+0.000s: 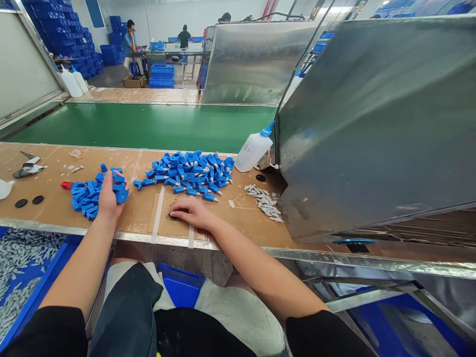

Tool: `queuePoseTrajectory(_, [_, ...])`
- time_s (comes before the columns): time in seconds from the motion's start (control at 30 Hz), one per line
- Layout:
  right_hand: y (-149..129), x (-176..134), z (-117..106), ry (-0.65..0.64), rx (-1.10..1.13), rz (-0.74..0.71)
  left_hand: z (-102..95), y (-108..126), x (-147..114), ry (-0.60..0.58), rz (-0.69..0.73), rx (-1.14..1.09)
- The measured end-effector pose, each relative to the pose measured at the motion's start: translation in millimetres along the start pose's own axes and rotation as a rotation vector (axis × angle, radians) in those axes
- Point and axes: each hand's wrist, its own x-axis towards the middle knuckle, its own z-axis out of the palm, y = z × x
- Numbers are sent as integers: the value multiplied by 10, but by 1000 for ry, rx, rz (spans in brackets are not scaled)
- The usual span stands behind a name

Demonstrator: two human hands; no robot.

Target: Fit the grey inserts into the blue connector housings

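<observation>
My left hand point(108, 198) is closed around several blue plastic parts point(119, 188), held just above a smaller heap of the same blue parts point(85, 198). My right hand point(191, 212) rests low over a taped cardboard patch point(169, 229), thumb and fingertips pinched together at a scatter of tiny dark bits point(170, 204). Something dark shows at those fingertips, too small to name. Beyond my right hand lies a large pile of blue parts point(193, 171), many with pale tips. A small red part point(66, 185) touches the left heap's edge.
A white squeeze bottle point(253, 151) leans by the metal housing point(372, 124). Small grey pieces point(263, 202) lie at right. Scissors point(29, 168) and black discs point(21, 203) are at left. Behind runs a green conveyor belt point(148, 121). A blue bin point(70, 248) of grey pieces stands lower left.
</observation>
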Motion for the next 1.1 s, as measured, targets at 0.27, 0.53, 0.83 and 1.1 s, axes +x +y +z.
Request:
queuePoseTrajectory(0.27, [61,7,-74,337,324,280,433,31,342,16,-417,-730])
queuePoseTrajectory(0.53, [-13,76,-166,472,672,326,789,-204,359,-370,-294,-425])
queuePoseTrajectory(0.83, [-12,87,-188,556,687,221,840,-353,251,-383,-59,-66])
queuePoseTrajectory(1.1, [-51,86,-207,684,653,199,901,-374,133,-556,-43,306])
